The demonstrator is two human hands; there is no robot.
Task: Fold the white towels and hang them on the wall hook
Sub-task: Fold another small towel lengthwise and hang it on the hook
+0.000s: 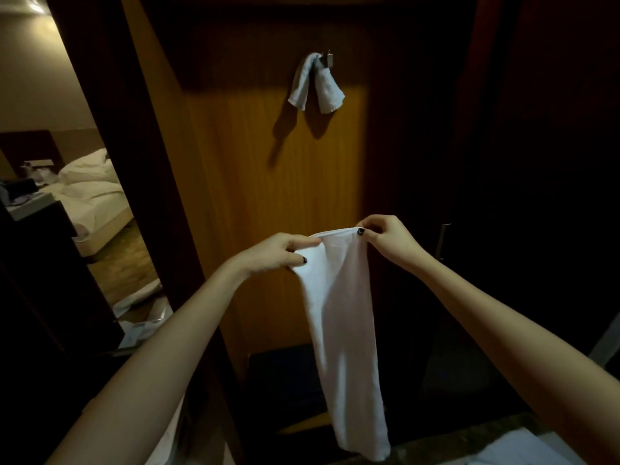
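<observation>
Dim, warm light fell on a wooden wall panel [268, 179] that filled the middle of the head view, with darker panels to either side of it. High on the panel sat a small metal wall hook [328, 58], and one white towel [315, 83] was draped over it, folded into a narrow strip whose two ends hung down side by side and cast a shadow on the wood. Lower and nearer the camera, both bare arms reached forward and held a second white towel [342, 313] up in front of the panel, well below the hook. The left hand [278, 251] pinched the upper left corner of this towel between thumb and curled fingers, and the right hand [389, 239] pinched the upper right corner in the same way, so that the top edge ran between them, with the right end slightly higher. From there the cloth hung down as a long, narrow band, its lower end reaching near the bottom of the frame. A metal door handle [443, 241] showed faintly in the dark just right of the right hand. At the left, an opening gave onto a bedroom with a bed [90, 196] covered in rumpled white bedding, and some pale cloth [141, 310] lay on the floor near the doorway. Something white [523, 448] showed at the lower right corner; what it was could not be told.
</observation>
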